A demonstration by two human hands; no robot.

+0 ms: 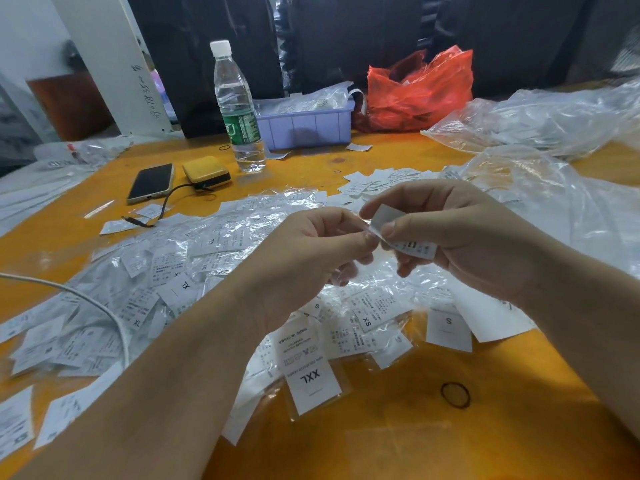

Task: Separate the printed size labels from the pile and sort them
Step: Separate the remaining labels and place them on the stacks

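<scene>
Two hands working a white label above a pile of size labels on an orange surface.

The left hand [311,244] pinches one edge of the held label [398,233] between thumb and forefinger; the right hand [460,233] grips the same label, its thumb pressed over the printed strip. Both are raised above the pile of labels [166,271], which lies mixed with clear plastic sleeves on the surface [433,427]. Near the front edge lie an XXL label [311,382], an S label [449,329] and a black rubber band [455,394]. Farther back stand a water bottle [237,109], a lilac tray [308,124], a red bag [420,88], a phone [151,182] and a yellow power bank [206,172].
</scene>
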